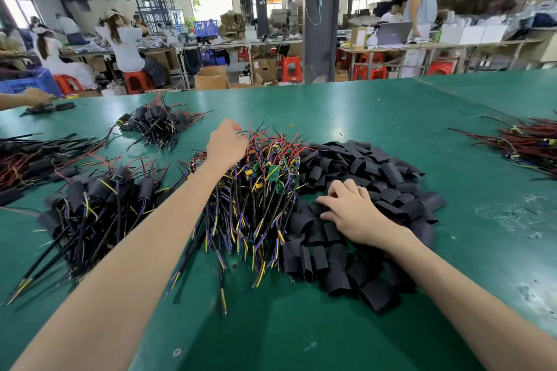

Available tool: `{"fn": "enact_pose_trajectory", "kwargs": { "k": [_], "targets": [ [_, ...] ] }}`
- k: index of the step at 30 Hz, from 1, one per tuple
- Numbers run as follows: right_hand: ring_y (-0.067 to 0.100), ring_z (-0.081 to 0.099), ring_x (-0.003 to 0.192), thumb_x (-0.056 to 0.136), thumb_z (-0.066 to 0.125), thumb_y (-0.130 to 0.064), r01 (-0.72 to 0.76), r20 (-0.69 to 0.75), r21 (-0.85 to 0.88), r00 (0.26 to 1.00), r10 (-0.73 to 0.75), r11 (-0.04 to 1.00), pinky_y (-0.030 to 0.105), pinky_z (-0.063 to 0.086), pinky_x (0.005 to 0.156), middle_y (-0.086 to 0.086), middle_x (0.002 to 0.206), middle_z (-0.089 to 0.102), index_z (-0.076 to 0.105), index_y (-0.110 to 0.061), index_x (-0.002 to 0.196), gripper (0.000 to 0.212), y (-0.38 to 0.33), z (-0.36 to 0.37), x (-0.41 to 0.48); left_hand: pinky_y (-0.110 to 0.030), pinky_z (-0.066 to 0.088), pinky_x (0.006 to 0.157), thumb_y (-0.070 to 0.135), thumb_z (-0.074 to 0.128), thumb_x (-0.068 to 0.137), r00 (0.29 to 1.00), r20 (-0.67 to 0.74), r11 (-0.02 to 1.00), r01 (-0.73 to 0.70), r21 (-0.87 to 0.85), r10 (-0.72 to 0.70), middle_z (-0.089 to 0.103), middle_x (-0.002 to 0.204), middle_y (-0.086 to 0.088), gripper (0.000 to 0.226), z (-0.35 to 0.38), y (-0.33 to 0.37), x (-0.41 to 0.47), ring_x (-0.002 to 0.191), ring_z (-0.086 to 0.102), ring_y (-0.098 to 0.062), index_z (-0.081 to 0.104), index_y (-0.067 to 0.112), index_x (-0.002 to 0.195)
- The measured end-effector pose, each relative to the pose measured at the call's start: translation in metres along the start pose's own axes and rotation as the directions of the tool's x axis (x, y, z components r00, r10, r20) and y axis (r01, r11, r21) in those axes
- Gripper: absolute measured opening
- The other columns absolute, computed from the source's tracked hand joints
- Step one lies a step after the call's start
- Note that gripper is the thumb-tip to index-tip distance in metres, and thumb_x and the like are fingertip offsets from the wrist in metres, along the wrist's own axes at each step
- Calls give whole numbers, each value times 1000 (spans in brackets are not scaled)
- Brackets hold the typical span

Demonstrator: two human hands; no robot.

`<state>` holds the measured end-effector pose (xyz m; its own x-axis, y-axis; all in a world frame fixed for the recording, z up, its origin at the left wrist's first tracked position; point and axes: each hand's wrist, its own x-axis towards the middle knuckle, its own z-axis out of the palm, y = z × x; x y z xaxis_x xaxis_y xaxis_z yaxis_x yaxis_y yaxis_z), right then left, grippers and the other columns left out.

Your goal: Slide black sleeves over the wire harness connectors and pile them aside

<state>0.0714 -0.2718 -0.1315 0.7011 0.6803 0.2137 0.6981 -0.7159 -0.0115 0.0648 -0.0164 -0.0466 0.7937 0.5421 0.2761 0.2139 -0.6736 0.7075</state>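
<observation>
One green table [391, 117] bears it all; at its middle lies the heap of unsleeved harnesses [259, 190], black, yellow, blue and red wires with small green boards; touching that heap on its right spreads the heap of black sleeves [376, 178]; just left of the heap sits a pile of sleeved harnesses [99, 199], and beyond the heap to the left a smaller sleeved pile [156, 126]; far right of the heap lies a bundle of red wires [530, 144]; the left hand [226, 146] is over the heap's far edge, fingers curled among red wire ends, though whether they pinch one I cannot tell; the right hand [352, 211], right of the heap, rests on the sleeves with fingers spread and lightly bent, gripping nothing.
</observation>
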Motion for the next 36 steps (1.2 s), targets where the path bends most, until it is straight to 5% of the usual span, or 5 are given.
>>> {"fn": "enact_pose_trajectory", "kwargs": {
  "k": [6, 10, 16, 23, 36],
  "targets": [
    [22, 31, 117, 93, 51, -38, -26, -42, 22, 999, 27, 999, 35, 23, 98, 1, 121, 41, 45, -18, 122, 36, -2, -1, -1, -28, 41, 84, 7, 69, 82, 992, 121, 998, -34, -49, 39, 65, 110, -11, 56, 2, 15, -7, 98, 56, -19, 42, 3, 131],
    [23, 31, 118, 93, 50, -40, -37, -55, 12, 998, 38, 999, 35, 24, 100, 1, 121, 41, 45, -17, 123, 38, -4, -3, -2, -40, 49, 87, 4, 66, 81, 990, 140, 999, 30, 18, -32, 61, 99, -11, 28, 1, 16, -4, 93, 60, -26, 40, 16, 79],
    [23, 32, 117, 93, 49, -41, -39, -53, 14, 998, 40, 999, 36, 25, 100, 2, 121, 41, 44, -17, 124, 39, -6, -3, -2, -33, 42, 65, -2, 65, 79, 991, 133, 991, 11, 133, -29, 49, 84, -8, 37, 3, 12, -7, 85, 52, -27, 40, 5, 105],
    [23, 32, 118, 93, 49, -42, -41, -58, 11, 997, 42, 999, 37, 27, 99, 1, 122, 41, 45, -18, 124, 40, -7, -3, -2, -33, 51, 83, -8, 52, 75, 998, 33, 976, -61, 211, 55, 70, 97, -15, 31, -9, 11, -5, 94, 63, -30, 74, 2, 93],
    [23, 33, 117, 94, 48, -41, -55, -68, 35, 996, 57, 998, 37, 28, 99, 2, 123, 42, 45, -17, 124, 39, -9, -4, -3, -37, 44, 84, 19, 68, 73, 967, 237, 926, -3, 378, -94, 49, 64, -7, 32, -9, 13, -22, 104, 60, -35, 43, 8, 57]
  ]
}}
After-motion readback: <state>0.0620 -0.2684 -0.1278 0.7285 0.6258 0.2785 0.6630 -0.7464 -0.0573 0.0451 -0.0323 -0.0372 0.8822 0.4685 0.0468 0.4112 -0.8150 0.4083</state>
